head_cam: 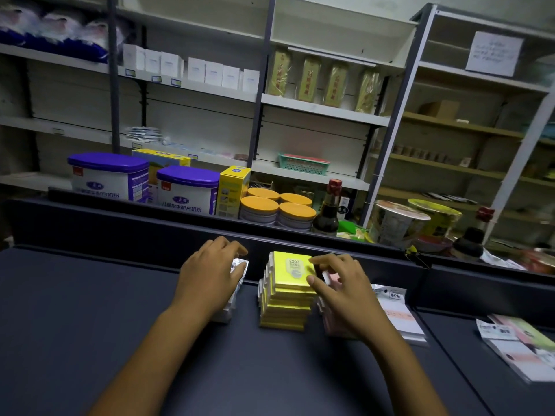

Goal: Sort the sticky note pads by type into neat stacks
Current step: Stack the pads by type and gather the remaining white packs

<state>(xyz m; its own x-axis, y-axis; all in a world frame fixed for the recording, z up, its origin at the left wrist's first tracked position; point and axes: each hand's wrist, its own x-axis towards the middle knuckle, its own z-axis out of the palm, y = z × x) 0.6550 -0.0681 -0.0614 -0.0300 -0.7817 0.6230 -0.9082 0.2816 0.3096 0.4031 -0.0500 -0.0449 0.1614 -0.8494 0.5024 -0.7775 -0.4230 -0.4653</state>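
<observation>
A tall stack of yellow sticky note pads [283,301] stands in the middle of the dark counter [90,310]. Left of it is a stack of white wrapped pads [237,270]; my left hand [210,277] lies over it, fingers curled round its top. Just right of the yellow stack is a pink stack [332,277], mostly hidden under my right hand [339,288]. My right thumb and index fingertip pinch the right edge of the top yellow pad [292,270].
Flat wrapped note packs [398,315] lie right of my right hand, and more packs [522,346] lie at the far right. A raised ledge [150,223] runs behind the stacks. Beyond it stand milk powder tins [111,178], yellow-lidded jars [259,210] and a sauce bottle [329,211].
</observation>
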